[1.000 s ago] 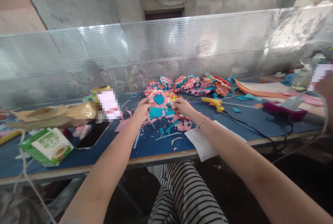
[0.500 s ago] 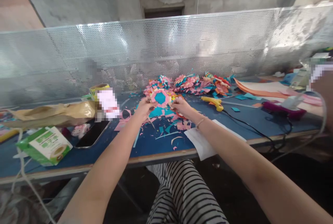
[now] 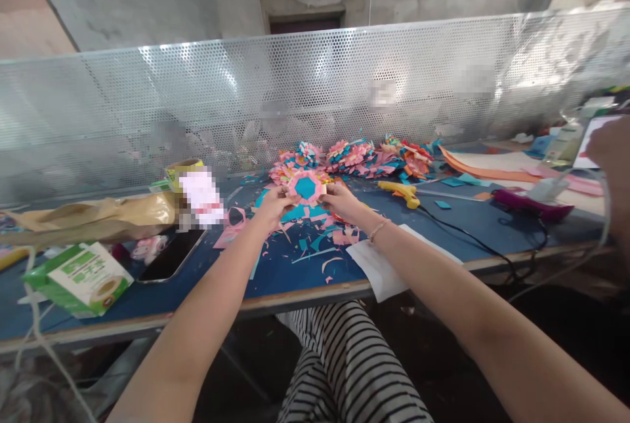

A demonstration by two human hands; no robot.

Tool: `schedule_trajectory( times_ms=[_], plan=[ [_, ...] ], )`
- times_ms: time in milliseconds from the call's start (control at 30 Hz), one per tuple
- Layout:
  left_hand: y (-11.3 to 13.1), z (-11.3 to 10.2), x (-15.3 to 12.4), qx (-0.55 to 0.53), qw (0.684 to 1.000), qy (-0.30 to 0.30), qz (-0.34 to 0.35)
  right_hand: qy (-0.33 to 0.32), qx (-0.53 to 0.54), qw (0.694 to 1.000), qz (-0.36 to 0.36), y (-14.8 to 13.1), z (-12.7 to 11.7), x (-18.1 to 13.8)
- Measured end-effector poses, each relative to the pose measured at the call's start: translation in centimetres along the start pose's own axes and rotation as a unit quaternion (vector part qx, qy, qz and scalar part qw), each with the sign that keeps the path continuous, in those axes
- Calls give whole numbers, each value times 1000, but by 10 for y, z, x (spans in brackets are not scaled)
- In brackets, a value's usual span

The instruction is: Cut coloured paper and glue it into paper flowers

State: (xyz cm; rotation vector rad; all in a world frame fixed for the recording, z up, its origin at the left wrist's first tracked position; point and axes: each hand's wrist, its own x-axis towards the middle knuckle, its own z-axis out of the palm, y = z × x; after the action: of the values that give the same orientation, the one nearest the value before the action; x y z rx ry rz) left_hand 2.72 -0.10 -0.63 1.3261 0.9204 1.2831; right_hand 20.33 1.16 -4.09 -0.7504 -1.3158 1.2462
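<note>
Between my two hands is a pink paper flower (image 3: 306,188) with a blue centre, held up over the table. My left hand (image 3: 278,204) pinches its left edge, and the fingers of my right hand (image 3: 336,199) close on its right edge. Pink and blue paper scraps (image 3: 315,239) lie scattered on the table below. Just behind, several finished-looking paper flowers (image 3: 352,155) in pink, blue, yellow and red are heaped. A white sheet (image 3: 384,272) lies under my right forearm and hangs over the table's edge.
A yellow glue gun (image 3: 401,193) and a purple one (image 3: 531,205) trail cords at right. Orange and pink sheets (image 3: 482,164) lie beyond, near another person's hand (image 3: 610,141). At left are a green box (image 3: 81,279), a phone (image 3: 172,256) and a brown paper bag (image 3: 98,216). A perforated metal panel (image 3: 221,108) stands behind.
The view has shifted slightly. My hands keep their hold on the paper flower, which is turned a little. At the far right, the other person's hand has moved.
</note>
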Motion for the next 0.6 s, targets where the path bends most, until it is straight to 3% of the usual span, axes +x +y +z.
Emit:
schedule_trajectory(
  times_ms=[367, 600],
  plan=[
    [1, 0, 0, 19, 1000, 2, 16, -51, 81, 995, 29, -10, 2, -10],
    [3, 2, -2, 21, 999, 21, 25, -79, 80, 994, 13, -11, 2, -12]
  ],
)
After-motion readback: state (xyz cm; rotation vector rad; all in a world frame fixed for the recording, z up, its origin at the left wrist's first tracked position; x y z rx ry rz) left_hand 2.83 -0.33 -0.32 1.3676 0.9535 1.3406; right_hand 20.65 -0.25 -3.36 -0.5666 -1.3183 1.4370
